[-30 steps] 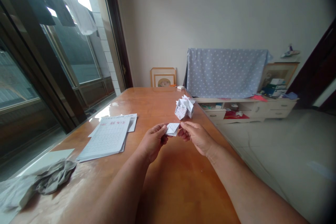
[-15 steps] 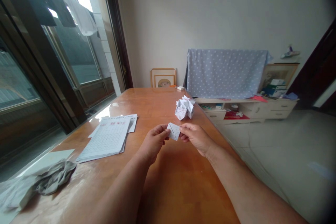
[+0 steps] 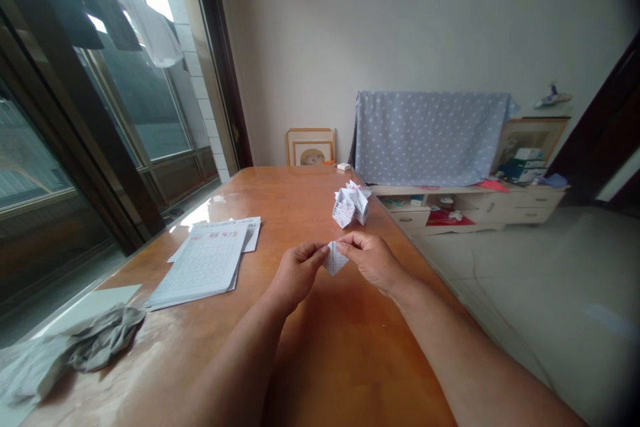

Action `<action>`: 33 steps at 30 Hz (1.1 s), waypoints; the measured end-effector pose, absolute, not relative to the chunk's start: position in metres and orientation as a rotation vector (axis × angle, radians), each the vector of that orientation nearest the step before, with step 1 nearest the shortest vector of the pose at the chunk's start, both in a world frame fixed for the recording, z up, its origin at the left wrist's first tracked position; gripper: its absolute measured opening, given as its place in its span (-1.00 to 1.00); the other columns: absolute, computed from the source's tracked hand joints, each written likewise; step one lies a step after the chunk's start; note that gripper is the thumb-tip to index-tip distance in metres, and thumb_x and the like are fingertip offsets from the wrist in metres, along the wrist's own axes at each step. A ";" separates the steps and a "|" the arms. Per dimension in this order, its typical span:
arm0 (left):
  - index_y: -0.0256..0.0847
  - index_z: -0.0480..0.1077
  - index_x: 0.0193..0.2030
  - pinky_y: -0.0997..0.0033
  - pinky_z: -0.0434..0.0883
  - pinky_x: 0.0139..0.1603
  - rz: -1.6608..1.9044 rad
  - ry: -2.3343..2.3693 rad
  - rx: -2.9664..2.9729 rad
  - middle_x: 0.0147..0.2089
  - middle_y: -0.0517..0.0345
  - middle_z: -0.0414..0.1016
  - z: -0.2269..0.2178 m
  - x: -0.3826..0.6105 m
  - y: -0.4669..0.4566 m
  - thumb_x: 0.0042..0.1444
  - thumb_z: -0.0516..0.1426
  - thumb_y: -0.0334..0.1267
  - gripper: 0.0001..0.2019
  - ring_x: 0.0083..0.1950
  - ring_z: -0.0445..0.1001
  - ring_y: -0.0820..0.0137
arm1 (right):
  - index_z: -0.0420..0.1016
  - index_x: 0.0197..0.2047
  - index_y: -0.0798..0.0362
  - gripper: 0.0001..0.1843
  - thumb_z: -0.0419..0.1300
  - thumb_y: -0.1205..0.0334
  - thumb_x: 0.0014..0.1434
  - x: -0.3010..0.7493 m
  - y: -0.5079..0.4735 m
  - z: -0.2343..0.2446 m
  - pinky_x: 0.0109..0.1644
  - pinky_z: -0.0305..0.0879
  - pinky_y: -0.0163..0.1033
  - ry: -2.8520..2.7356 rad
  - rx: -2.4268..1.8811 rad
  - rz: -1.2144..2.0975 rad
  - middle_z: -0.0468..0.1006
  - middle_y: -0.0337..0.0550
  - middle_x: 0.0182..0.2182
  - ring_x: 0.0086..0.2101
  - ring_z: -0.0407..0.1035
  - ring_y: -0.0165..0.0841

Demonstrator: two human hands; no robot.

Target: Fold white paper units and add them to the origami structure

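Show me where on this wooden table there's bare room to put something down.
Bare wood shows on the table at the far end, between the grid-lined sheets and the folded paper model, and nearer in, between the forearms. It is crowded where the left hand and right hand pinch a folded paper, and by the grey cloth.

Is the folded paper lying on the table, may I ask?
No, the left hand and right hand hold the folded paper above the table.

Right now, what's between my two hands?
A small folded paper sits there, pinched at its edges by the left hand and the right hand, as the head view shows.
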State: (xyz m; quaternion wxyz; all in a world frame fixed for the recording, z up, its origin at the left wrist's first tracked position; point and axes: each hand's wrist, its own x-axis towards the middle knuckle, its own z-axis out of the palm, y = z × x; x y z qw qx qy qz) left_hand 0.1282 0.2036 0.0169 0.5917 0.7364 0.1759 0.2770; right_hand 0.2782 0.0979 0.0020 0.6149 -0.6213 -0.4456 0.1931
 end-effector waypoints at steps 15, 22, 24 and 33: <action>-0.25 0.50 -0.31 0.39 0.30 -0.19 0.680 0.435 1.699 -0.33 0.13 0.51 0.017 0.129 0.204 0.19 0.19 -0.08 -0.75 -0.27 0.39 0.36 | 0.59 -0.27 0.05 -0.71 0.25 -0.02 0.20 0.278 0.101 -0.002 -0.16 0.30 -0.20 -1.003 -1.425 0.362 0.56 -0.20 -0.37 -0.31 0.38 -0.31; -0.20 0.38 -0.31 0.46 0.32 -0.30 0.809 0.528 1.569 -0.34 0.20 0.42 0.013 0.131 0.203 0.20 0.16 -0.06 -0.76 -0.31 0.37 0.42 | 0.48 -0.24 0.02 -0.70 0.17 -0.05 0.27 0.283 0.107 -0.011 -0.25 0.31 -0.23 -0.965 -1.434 0.231 0.55 -0.20 -0.38 -0.35 0.40 -0.32; -0.20 0.35 -0.30 0.40 0.40 -0.21 0.838 0.512 1.458 -0.32 0.20 0.41 0.012 0.133 0.204 0.19 0.16 -0.07 -0.77 -0.27 0.40 0.41 | 0.44 -0.22 0.01 -0.69 0.16 -0.08 0.27 0.283 0.108 -0.011 -0.26 0.35 -0.22 -0.924 -1.426 0.244 0.57 -0.18 -0.37 -0.34 0.43 -0.30; -0.19 0.28 -0.27 0.24 0.49 0.00 0.907 0.464 1.018 -0.29 0.20 0.41 0.002 0.143 0.214 0.16 0.24 -0.14 -0.77 -0.24 0.45 0.44 | 0.37 -0.21 0.03 -0.71 0.20 -0.04 0.23 0.278 0.109 -0.007 -0.26 0.49 -0.15 -0.639 -1.294 0.394 0.59 -0.15 -0.39 -0.37 0.54 -0.27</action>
